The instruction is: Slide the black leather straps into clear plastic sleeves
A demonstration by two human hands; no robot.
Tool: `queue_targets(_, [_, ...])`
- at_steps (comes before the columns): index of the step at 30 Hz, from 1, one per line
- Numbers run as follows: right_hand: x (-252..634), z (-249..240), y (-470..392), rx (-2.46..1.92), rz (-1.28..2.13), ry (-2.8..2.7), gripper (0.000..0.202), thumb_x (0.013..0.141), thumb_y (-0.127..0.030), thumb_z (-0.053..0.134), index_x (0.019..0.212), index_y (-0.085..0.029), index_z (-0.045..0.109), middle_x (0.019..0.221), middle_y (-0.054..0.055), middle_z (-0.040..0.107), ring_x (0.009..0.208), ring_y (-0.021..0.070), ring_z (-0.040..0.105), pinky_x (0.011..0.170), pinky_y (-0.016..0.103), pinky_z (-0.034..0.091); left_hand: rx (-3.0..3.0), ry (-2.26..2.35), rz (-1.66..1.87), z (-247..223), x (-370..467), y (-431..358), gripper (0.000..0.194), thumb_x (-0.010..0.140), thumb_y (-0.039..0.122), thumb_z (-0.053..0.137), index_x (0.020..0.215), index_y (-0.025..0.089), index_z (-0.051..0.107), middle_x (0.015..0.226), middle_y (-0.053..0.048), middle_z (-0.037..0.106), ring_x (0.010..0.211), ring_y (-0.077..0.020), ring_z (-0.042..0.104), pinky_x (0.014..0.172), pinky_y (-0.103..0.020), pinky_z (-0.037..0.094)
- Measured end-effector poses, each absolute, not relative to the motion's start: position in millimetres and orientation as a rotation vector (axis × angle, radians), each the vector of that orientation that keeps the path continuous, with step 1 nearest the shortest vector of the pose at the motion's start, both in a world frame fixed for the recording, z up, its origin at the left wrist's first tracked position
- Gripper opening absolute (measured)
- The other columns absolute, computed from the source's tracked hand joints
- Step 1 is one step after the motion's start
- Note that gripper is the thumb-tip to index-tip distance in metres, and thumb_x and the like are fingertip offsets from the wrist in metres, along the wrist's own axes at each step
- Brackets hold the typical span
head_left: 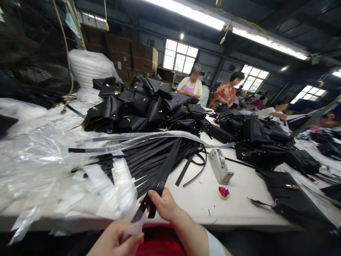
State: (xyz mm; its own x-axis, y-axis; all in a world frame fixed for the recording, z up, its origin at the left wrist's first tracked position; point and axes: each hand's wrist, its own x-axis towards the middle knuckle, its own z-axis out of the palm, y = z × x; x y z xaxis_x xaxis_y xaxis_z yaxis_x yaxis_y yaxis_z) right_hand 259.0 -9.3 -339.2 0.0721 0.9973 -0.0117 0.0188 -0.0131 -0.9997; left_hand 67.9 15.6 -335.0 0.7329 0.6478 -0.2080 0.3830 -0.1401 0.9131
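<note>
A black strap is pinched near its close end by the right hand, the fingers curled over it with the thumb on top, so this grip is closed on the strap. Just below and to the left of that grip, the left hand is closed on a thin clear plastic strip, which is held against the lowest tip of the same strap; whether the strip is wrapped around the tip or only touching it cannot be told through the blur.

From the right grip the strap runs up and away, slightly to the right, its long axis pointing toward the far side of the counter. The near end is thus at the two hands, the left one being closer to the very tip, while the far end is lost in a fan of black straps lying just beyond the grip. Loose clear sleeves are spread to the left of the grip, touching the fan.

Farther out, right of the grip, a tape dispenser stands on the counter, with a small pink and yellow object near it. Beyond the fan, a heap of black bags is piled, and other people are seated at the far end.
</note>
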Motion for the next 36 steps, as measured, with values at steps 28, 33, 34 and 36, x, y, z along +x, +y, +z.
queue_targets(28, [273,-326,-4,-1.056,0.996,-1.636,0.041,0.096,-0.052,0.041,0.102,-0.028,0.074,0.129,0.005,0.058,0.122,0.0237,0.048,0.109,0.043,0.032,1.641,0.651,0.216,-324,79,27,0.033,0.081,0.043,0.061,0.072,0.012,0.069,0.064,-0.001,0.062,0.057,-0.0112,0.05,0.054,-0.021,0.039])
queue_targets(33, [274,-326,-5,-1.024,1.039,-1.741,0.046,0.097,-0.051,0.036,0.105,-0.027,0.074,0.141,0.003,0.05,0.132,0.0238,0.04,0.113,0.043,0.025,1.854,0.636,0.201,-315,83,32,0.044,0.087,0.043,0.052,0.056,0.013,0.061,0.059,0.001,0.054,0.049,-0.008,0.035,0.047,-0.021,0.028])
queue_targets(34, [274,-326,-6,-1.025,1.038,-1.741,0.045,0.097,-0.052,0.037,0.105,-0.027,0.074,0.141,0.004,0.049,0.132,0.0239,0.039,0.114,0.043,0.024,1.877,0.643,0.211,-315,84,33,0.046,0.089,0.043,0.049,0.057,0.013,0.061,0.059,0.001,0.054,0.049,-0.0082,0.035,0.048,-0.022,0.028])
queue_targets(36, [272,-328,-6,-1.024,1.049,-1.709,0.042,0.095,-0.054,0.043,0.105,-0.027,0.074,0.141,0.004,0.05,0.133,0.0243,0.039,0.115,0.042,0.022,1.906,0.64,0.254,-316,86,33,0.044,0.091,0.041,0.045,0.063,0.013,0.064,0.063,0.0,0.057,0.053,-0.0101,0.04,0.053,-0.022,0.033])
